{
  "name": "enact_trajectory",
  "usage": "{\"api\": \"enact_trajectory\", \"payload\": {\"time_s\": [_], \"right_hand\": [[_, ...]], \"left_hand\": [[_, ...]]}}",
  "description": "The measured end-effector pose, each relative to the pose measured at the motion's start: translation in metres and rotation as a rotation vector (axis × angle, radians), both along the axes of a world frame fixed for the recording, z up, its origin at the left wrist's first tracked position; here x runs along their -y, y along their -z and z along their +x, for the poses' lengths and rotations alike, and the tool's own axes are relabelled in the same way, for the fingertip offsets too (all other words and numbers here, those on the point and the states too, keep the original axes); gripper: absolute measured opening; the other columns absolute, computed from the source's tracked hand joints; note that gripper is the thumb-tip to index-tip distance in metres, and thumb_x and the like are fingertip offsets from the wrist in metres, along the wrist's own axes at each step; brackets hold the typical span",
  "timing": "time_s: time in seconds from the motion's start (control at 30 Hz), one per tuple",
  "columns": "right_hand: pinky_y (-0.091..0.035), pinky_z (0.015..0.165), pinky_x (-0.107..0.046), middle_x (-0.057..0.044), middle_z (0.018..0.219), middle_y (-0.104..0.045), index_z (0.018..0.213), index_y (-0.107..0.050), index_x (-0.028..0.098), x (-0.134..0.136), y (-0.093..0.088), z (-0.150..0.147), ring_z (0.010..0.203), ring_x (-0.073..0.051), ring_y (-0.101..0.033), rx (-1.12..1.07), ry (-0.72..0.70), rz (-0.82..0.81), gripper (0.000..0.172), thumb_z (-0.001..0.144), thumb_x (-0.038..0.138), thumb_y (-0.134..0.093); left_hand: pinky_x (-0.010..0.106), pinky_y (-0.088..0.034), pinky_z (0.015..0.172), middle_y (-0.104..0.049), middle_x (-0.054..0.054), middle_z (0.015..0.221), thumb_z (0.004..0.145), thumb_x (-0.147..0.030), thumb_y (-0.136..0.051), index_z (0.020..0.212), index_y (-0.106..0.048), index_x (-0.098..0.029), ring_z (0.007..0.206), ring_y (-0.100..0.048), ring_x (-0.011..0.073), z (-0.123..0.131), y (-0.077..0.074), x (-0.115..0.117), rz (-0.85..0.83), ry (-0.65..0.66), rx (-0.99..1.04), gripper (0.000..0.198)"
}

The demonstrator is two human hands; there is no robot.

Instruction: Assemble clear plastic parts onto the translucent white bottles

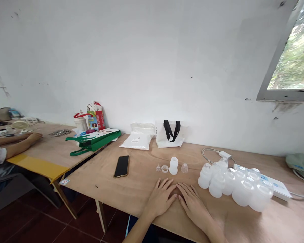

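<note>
on the plywood table (pixel 139 189), left hand (pixel 160 199) and right hand (pixel 194 206) lie flat, palms down, side by side, thumbs nearly touching, nothing held. just above the fingertips sits a row of four small pieces: a clear valve (pixel 158 168), a small ring collar (pixel 165 169), a frosted plastic bottle (pixel 173 166) and a clear cup (pixel 184 168). bottle and cup are closest to the hands, not touching them. right of the right hand, near but apart, stands a cluster of frosted bottles (pixel 235 185), some resting against a white box (pixel 268 182) with blue printing, too small to read. a black smartphone (pixel 121 166) with a gold edge lies left of the hands, face up. along the wall: a white tote bag (pixel 170 136) with black handles, a plastic-wrapped white packet (pixel 136 138) with a small unreadable label, a green bag (pixel 92 143) lying flat, and a colourful paper bag (pixel 96 116) with red handles, its print unreadable. on the next table (pixel 50 145), with a yellow edge strip, a co-worker's hand (pixel 32 136) rests palm down, well away.
</note>
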State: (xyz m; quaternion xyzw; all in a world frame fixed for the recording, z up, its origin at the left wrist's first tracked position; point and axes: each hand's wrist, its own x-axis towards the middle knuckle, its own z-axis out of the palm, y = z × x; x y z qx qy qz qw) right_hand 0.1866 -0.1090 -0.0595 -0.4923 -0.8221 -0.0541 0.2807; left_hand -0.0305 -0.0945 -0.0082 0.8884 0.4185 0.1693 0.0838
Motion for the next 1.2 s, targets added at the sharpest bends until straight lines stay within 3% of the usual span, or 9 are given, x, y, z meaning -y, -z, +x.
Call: {"api": "enact_trajectory", "payload": {"time_s": [0.5,0.63,0.73,0.9,1.1,1.2], "right_hand": [[-0.048,0.114,-0.052,-0.007,0.146,-0.065,0.144,-0.061,0.024,-0.002,0.001,0.0,0.134,-0.029,-0.061,0.016,0.017,-0.032,0.044,0.104,0.03,-0.044],[-0.046,0.116,-0.052,-0.006,0.149,-0.063,0.144,-0.062,0.026,0.001,-0.003,0.001,0.137,-0.028,-0.059,0.035,0.004,-0.049,0.043,0.105,0.028,-0.043],[-0.044,0.118,-0.052,-0.004,0.151,-0.061,0.143,-0.062,0.028,0.004,-0.007,0.001,0.139,-0.028,-0.058,0.043,0.006,-0.076,0.042,0.106,0.029,-0.043],[-0.044,0.119,-0.055,-0.005,0.152,-0.06,0.143,-0.062,0.027,0.005,-0.013,-0.002,0.14,-0.029,-0.056,0.042,0.005,-0.103,0.043,0.105,0.028,-0.043],[-0.043,0.119,-0.056,-0.006,0.152,-0.06,0.143,-0.062,0.025,0.008,-0.019,-0.006,0.141,-0.029,-0.055,0.028,0.008,-0.128,0.044,0.105,0.026,-0.041],[-0.042,0.12,-0.055,-0.005,0.152,-0.06,0.143,-0.062,0.027,0.01,-0.021,-0.007,0.141,-0.028,-0.055,0.008,0.008,-0.127,0.044,0.105,0.027,-0.041]], "left_hand": [[0.052,-0.028,0.127,-0.049,0.001,0.161,0.108,-0.046,-0.045,0.148,-0.054,-0.034,0.15,-0.041,0.0244,0.002,-0.001,0.002,-0.008,-0.011,0.064,0.043],[0.041,-0.042,0.114,-0.068,0.001,0.133,0.105,-0.033,-0.05,0.118,-0.069,-0.029,0.124,-0.061,0.0215,0.006,-0.008,-0.001,-0.059,-0.162,0.198,0.024],[0.037,-0.048,0.101,-0.068,0.003,0.115,0.101,-0.029,-0.05,0.106,-0.067,-0.025,0.107,-0.065,0.0211,0.002,-0.01,-0.008,-0.117,-0.33,0.319,0.019],[0.039,-0.048,0.108,-0.052,0.012,0.142,0.098,-0.032,-0.052,0.131,-0.058,-0.021,0.122,-0.061,0.025,-0.011,-0.008,-0.016,-0.221,-0.398,0.361,0.035],[0.041,-0.036,0.121,-0.032,0.015,0.165,0.099,-0.031,-0.053,0.158,-0.039,-0.024,0.151,-0.039,0.0296,-0.01,-0.017,-0.025,-0.276,-0.38,0.237,0.061],[0.041,-0.044,0.115,-0.032,0.015,0.165,0.1,-0.031,-0.053,0.16,-0.036,-0.029,0.146,-0.048,0.0321,-0.003,-0.026,-0.035,-0.253,-0.401,0.141,0.062]]}}
